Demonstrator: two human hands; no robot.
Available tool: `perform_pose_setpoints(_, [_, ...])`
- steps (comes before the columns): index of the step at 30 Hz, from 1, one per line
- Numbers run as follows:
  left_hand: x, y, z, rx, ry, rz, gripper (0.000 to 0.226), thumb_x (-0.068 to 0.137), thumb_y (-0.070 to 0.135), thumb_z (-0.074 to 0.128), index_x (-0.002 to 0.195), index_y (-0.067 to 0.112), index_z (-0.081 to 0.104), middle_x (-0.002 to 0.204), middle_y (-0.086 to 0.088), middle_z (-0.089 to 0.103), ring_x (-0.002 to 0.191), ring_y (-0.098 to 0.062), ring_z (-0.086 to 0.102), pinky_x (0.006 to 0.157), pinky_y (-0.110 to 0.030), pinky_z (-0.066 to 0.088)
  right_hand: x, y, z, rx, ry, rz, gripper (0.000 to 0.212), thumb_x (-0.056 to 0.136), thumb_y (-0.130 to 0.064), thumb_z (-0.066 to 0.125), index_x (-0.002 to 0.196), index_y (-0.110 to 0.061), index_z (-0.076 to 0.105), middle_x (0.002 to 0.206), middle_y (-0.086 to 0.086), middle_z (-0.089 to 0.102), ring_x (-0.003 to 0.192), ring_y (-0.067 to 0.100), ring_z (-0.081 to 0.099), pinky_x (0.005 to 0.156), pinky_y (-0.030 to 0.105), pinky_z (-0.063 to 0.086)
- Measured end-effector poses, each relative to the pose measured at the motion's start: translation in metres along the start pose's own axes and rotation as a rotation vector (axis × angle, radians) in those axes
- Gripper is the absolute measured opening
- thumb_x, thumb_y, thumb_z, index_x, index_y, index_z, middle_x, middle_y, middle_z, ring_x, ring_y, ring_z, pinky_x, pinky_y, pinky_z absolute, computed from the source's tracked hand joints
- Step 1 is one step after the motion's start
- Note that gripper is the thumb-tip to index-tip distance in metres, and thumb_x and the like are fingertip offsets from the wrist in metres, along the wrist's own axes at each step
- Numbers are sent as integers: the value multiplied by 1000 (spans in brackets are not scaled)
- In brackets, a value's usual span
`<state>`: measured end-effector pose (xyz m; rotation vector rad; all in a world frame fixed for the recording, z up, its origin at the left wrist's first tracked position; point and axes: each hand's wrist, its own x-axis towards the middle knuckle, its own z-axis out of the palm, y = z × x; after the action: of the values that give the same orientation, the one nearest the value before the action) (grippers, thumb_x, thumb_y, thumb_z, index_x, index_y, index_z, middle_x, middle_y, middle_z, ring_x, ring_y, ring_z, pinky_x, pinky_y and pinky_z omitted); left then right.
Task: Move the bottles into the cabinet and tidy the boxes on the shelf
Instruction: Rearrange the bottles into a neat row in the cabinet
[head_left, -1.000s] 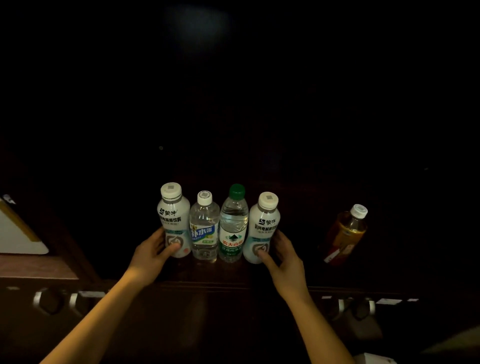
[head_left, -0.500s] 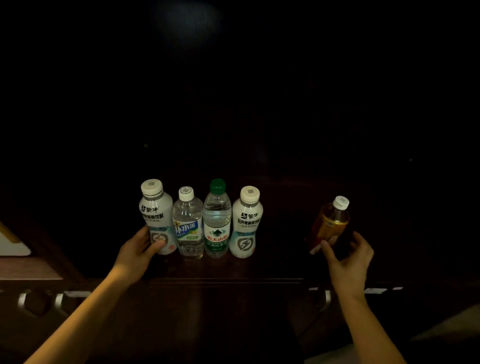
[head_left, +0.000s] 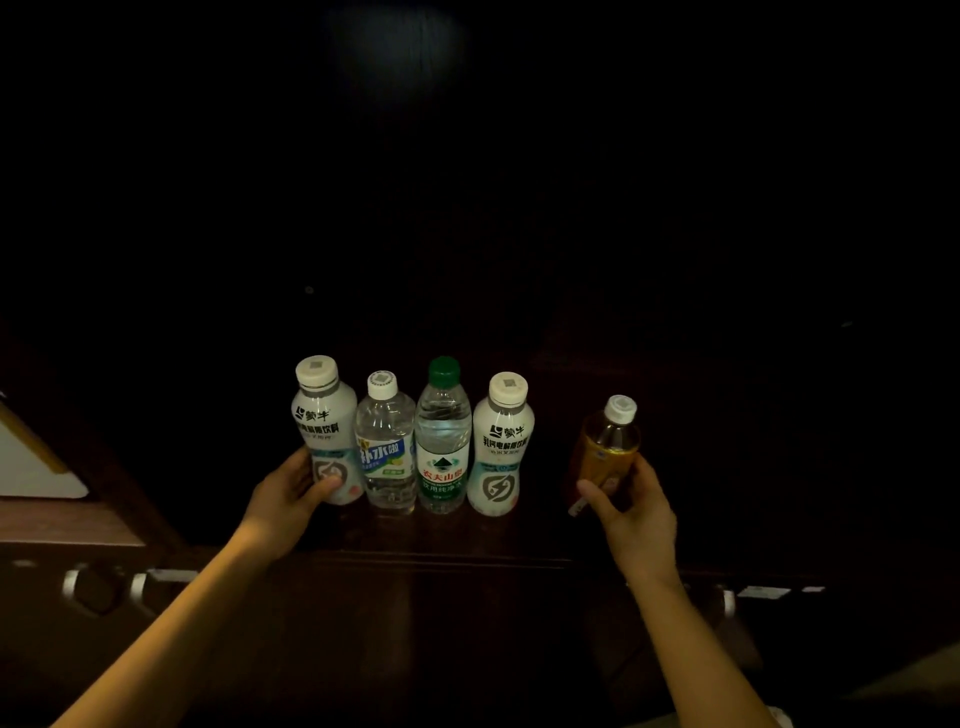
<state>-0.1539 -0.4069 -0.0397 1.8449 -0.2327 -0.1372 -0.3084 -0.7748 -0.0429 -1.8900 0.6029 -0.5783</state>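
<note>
Now that your right hand (head_left: 631, 512) has left the row and gripped the amber bottle (head_left: 608, 447) at three o'clock, slide it in toward nine o'clock while your left hand (head_left: 288, 496) stays wrapped around the end white bottle (head_left: 324, 431).

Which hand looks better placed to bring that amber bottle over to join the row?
The right hand. It is already wrapped around the amber bottle, which stands apart to the right. The left hand is busy on the leftmost white bottle.

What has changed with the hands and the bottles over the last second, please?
The right hand left the right white bottle, moved right and took hold of the amber bottle, which now stands straighter. The left hand stays on the left white bottle; the row of four is unchanged.
</note>
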Motion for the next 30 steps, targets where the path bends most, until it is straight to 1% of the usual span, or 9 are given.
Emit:
perform_pose_setpoints(4, [-2,1,-2,29,-5,-12,49,92,3,61,139,8,49,133,-8,61,124,-21,57,101,-34,45,-12,-13,29,-15,19,-12,78,76,-38,83,144,-30,46,134,-7,63,119,3,53,99,29,42])
perform_pose_setpoints(8, [-2,3,-1,52,-3,-14,47,92,4,61,138,8,50,132,-8,62,120,-16,58,97,-28,45,-19,-20,47,-27,32,-37,82,73,-40,85,145,-26,47,134,-2,65,123,12,59,101,31,46])
perform_pose_setpoints(12, [-3,3,0,68,6,-23,49,93,5,61,141,8,48,135,-9,60,126,-21,55,107,-41,43,-21,-21,49,-33,32,-43,84,72,-44,84,145,-24,46,133,-1,65,124,16,60,97,28,46])
perform_pose_setpoints(15, [-3,3,-1,112,-15,-19,50,94,7,60,142,9,47,137,-9,59,129,-24,53,109,-42,42,-20,-21,44,-51,-13,-45,85,73,-42,85,146,-26,44,134,-4,64,124,15,59,95,22,43])
perform_pose_setpoints(18, [-3,5,-3,228,-24,2,51,95,14,60,144,13,45,142,-7,55,133,-24,49,111,-41,39,-21,-22,33,-104,-95,-60,90,75,-44,84,151,-29,37,142,-6,58,132,14,53,102,29,42])
perform_pose_setpoints(20, [-5,7,-5,375,-7,38,54,95,22,61,146,17,43,146,-6,52,136,-24,46,112,-43,37,-25,-22,23,-183,-116,-76,91,77,-51,80,153,-27,36,147,-4,53,136,17,49,107,36,43])
perform_pose_setpoints(22, [-11,11,-8,517,15,86,58,94,28,62,148,18,40,149,-7,48,137,-25,43,111,-44,37,-32,-23,9,-289,-78,-130,81,80,-55,74,148,-22,45,145,0,54,133,20,52,102,38,49])
perform_pose_setpoints(25, [-24,15,-15,618,82,108,63,93,33,63,149,14,39,150,-10,46,137,-28,44,108,-46,40,-41,-26,-12,-410,-5,-267,53,89,-47,68,133,-18,60,129,3,62,117,21,62,88,37,56])
perform_pose_setpoints(30, [-49,34,-21,659,225,114,51,94,35,60,139,11,52,137,-13,57,123,-30,56,96,-44,49,-44,-47,-28,-443,21,-465,29,92,-33,67,117,-17,68,108,-2,67,97,16,66,74,32,57])
